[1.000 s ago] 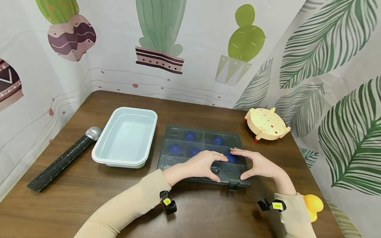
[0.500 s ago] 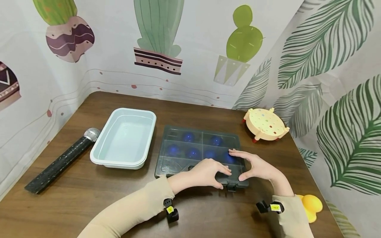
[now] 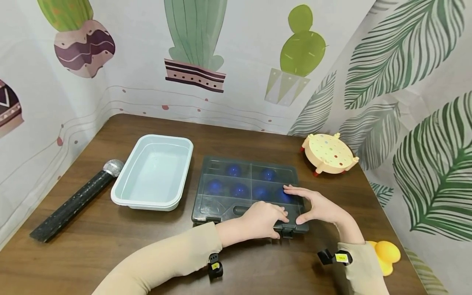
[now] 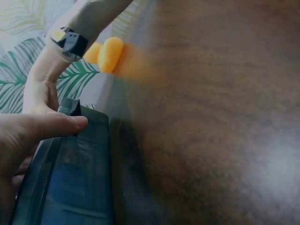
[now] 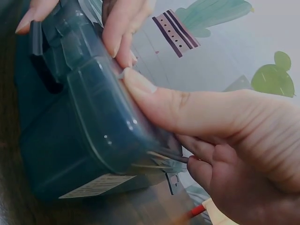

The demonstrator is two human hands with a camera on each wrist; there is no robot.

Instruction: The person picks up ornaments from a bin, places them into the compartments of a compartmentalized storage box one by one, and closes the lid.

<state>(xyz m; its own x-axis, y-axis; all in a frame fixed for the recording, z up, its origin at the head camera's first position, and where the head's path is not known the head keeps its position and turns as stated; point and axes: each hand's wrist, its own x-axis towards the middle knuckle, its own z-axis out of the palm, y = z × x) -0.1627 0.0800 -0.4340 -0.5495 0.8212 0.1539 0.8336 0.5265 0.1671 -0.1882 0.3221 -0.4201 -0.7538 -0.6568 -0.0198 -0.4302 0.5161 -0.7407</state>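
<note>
A dark translucent organizer box (image 3: 221, 205) lies on the table, its lid down. Several blue balls (image 3: 239, 190) show through the lid. At its front edge my left hand (image 3: 259, 221) has curled fingers on the lid, and the thumb reaches over the edge beside the black latch (image 3: 287, 233). In the left wrist view that thumb (image 4: 56, 124) is close to the latch, which sticks out from the box. My right hand (image 3: 321, 207) rests on the lid's right front corner with thumb and fingers spread. Its thumb (image 5: 159, 103) presses the lid in the right wrist view.
Left of the box stands a pale blue tray (image 3: 180, 180), with a black microphone (image 3: 79, 198) beside it. A cream round toy with short legs (image 3: 329, 153) is at the back right. A yellow rounded object (image 3: 387, 254) sits by the right sleeve, partly hidden.
My left hand has moved from over the lid toward the front edge and the latch, uncovering more of the lid and another blue ball. My right hand has stayed at the corner.
</note>
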